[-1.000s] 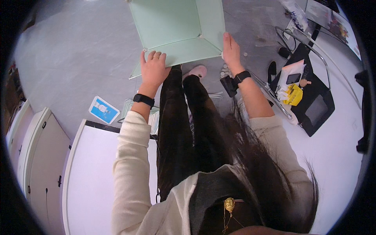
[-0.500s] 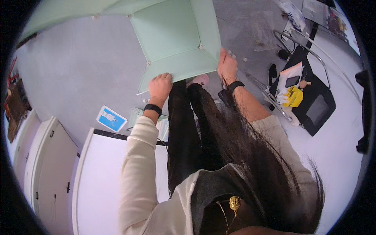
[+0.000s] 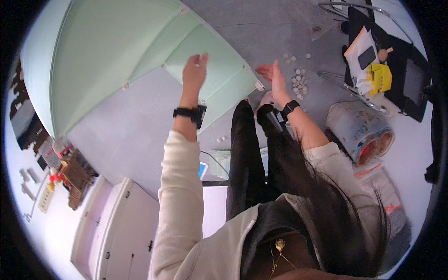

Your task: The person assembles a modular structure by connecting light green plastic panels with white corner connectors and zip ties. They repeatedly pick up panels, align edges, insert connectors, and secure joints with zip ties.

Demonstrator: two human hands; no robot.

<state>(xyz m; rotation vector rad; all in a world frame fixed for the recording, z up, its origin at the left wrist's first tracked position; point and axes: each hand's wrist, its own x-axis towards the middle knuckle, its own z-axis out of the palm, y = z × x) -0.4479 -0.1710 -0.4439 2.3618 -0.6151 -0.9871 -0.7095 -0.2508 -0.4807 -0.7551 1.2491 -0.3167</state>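
Soft, fairly even light pales the green panels (image 3: pixel 100 46) toward white at the far left. The left hand (image 3: pixel 194 77) looks slightly blurred; inside black corners, the cabinet (image 3: pixel 128 224) bows at lower left.

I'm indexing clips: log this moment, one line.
left hand: curled, before green panel structure; right hand: open, near corner connector; floor: white connectors

No words or numbers were readable. Pale-yellow strip (image 3: pixel 45 199) at far left bore dark marks, too small to make out. Blue-grey roll (image 3: pixel 352 123) at right showed coloured patches, too blurred to tell lettering from pattern.
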